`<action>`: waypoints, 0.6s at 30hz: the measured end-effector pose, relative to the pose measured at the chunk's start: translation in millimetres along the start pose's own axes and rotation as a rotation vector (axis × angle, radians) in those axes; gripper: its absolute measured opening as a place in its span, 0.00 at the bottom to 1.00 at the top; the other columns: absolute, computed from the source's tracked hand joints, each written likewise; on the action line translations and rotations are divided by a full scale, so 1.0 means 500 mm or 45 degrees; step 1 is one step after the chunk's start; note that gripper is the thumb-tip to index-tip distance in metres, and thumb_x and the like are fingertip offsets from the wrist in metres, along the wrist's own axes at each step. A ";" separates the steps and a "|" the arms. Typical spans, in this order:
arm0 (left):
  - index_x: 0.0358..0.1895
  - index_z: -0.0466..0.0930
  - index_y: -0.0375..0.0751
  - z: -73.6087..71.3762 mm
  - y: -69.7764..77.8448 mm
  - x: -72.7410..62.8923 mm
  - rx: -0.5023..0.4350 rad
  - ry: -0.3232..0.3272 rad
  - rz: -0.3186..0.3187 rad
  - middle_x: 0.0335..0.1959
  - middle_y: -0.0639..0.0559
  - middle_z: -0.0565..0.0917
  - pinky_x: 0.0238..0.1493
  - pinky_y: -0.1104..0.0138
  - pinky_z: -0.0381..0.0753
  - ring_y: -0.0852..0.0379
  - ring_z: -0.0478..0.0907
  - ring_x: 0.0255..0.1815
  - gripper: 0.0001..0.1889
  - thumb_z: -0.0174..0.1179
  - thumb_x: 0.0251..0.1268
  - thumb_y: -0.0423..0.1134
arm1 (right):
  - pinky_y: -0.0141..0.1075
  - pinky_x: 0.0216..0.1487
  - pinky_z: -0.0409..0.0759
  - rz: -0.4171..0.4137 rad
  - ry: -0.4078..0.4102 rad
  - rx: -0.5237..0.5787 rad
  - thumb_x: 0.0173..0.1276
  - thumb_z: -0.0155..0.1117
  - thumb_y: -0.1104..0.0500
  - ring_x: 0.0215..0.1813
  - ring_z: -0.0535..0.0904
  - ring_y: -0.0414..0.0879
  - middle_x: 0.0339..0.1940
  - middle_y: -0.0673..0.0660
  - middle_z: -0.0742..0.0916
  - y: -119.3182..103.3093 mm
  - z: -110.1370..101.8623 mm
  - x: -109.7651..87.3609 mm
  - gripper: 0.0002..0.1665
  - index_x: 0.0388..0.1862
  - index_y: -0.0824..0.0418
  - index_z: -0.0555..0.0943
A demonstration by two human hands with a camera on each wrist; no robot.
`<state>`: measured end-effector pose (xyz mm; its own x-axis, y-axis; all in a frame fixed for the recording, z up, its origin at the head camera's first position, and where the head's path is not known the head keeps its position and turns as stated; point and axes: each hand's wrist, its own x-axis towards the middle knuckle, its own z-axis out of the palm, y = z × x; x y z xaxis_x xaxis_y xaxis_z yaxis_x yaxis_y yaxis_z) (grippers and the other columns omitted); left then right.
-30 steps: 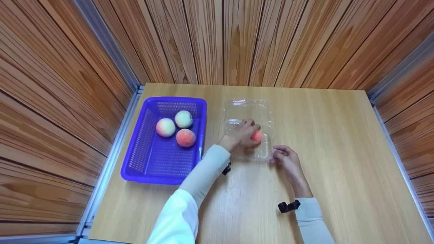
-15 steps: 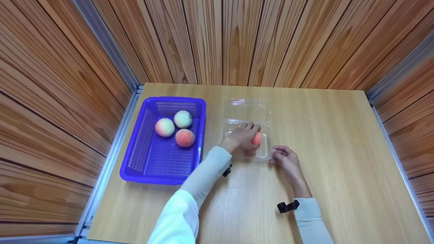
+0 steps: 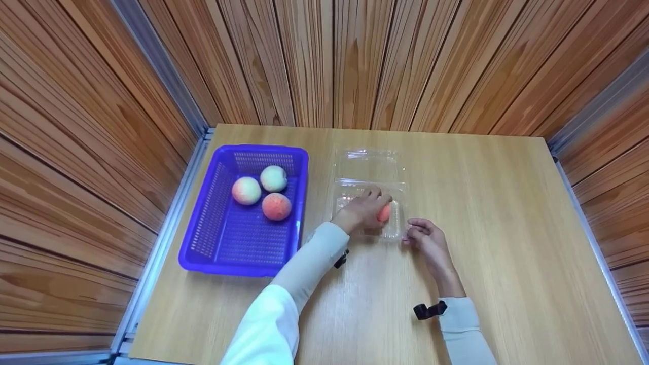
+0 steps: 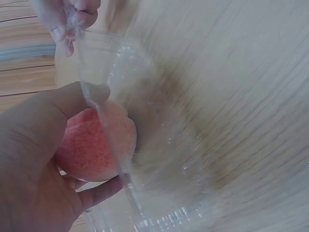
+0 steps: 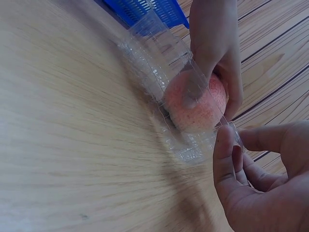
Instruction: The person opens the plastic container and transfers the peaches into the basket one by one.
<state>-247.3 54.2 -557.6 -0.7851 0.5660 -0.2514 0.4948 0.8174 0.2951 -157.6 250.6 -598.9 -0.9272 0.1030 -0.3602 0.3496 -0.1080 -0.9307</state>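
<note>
A pinkish-red peach [image 4: 94, 145] sits inside the near half of a clear plastic clamshell box [image 3: 371, 166], whose lid lies folded back toward the wall. My left hand [image 3: 362, 209] reaches into that half from the left, its thumb and fingers curled round the peach [image 5: 195, 104]. At the box's near right corner my right hand [image 3: 430, 243] pinches the rim between thumb and fingers, seen close up in the right wrist view. The left hand covers much of the peach in the head view.
A purple plastic basket [image 3: 304, 203] stands left of the box with a pale peach [image 3: 274, 179], a pink-and-white peach [image 3: 247, 191] and a red peach [image 3: 277, 207] in it. Wooden plank walls [image 3: 355, 61] rise behind and beside the table [image 3: 507, 228].
My left hand has shifted slightly toward me with the peach, within the box. My right hand stays at the corner. The basket and its peaches have not moved.
</note>
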 end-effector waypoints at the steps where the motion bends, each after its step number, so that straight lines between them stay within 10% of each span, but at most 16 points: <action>1: 0.79 0.65 0.57 0.001 0.001 -0.001 0.004 0.001 -0.001 0.72 0.47 0.72 0.69 0.56 0.82 0.47 0.73 0.71 0.34 0.66 0.73 0.47 | 0.31 0.43 0.88 -0.001 -0.002 -0.002 0.77 0.56 0.71 0.35 0.85 0.39 0.43 0.57 0.84 0.000 0.000 0.000 0.22 0.67 0.77 0.71; 18: 0.74 0.71 0.52 0.016 0.006 0.008 0.097 0.016 0.011 0.69 0.44 0.75 0.56 0.55 0.89 0.45 0.75 0.69 0.29 0.66 0.72 0.43 | 0.32 0.45 0.88 0.026 -0.004 -0.048 0.79 0.58 0.68 0.36 0.85 0.39 0.44 0.55 0.85 -0.005 0.001 -0.003 0.24 0.70 0.75 0.70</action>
<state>-245.8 59.9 -565.1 -0.7851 0.5720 -0.2375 0.5279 0.8186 0.2262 -157.4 250.3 -595.9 -0.9203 0.0980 -0.3789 0.3731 -0.0724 -0.9250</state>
